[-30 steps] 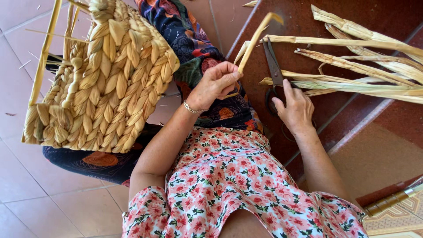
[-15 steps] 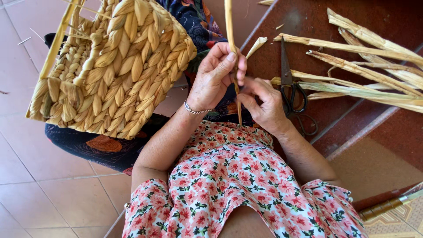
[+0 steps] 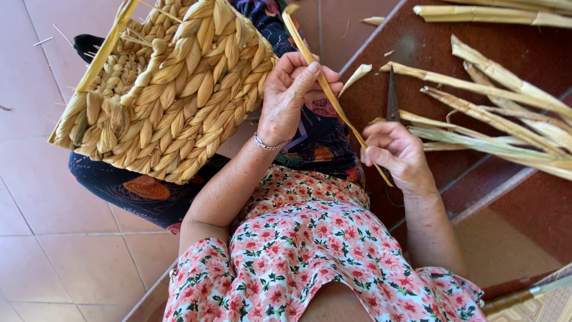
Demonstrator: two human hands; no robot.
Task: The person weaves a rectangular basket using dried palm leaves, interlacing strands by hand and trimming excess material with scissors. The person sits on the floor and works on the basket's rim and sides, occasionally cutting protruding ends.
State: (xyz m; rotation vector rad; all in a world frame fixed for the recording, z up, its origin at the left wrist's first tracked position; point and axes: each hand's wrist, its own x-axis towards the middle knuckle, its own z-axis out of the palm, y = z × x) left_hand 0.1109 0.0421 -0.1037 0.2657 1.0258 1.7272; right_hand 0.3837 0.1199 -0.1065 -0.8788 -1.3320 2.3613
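Observation:
A long dried straw strand (image 3: 333, 98) runs diagonally between both hands. My left hand (image 3: 292, 92) pinches its upper part, a bracelet on that wrist. My right hand (image 3: 396, 152) grips its lower end near my lap. To the left, a half-woven straw basket (image 3: 167, 89) rests tilted on my knee, close to my left hand but not held by it. I wear a floral top and dark patterned trousers.
Several dried straw stalks (image 3: 494, 113) lie on the dark red step at the right. A pair of scissors (image 3: 392, 98) lies beside them, partly hidden behind my right hand. A small straw scrap (image 3: 356, 77) lies on the step. Pink floor tiles (image 3: 53, 238) spread at the left.
My right hand left the stalks on the step and joined my left on one strand. The hands have since drawn apart along it, the strand now slanting down to the right.

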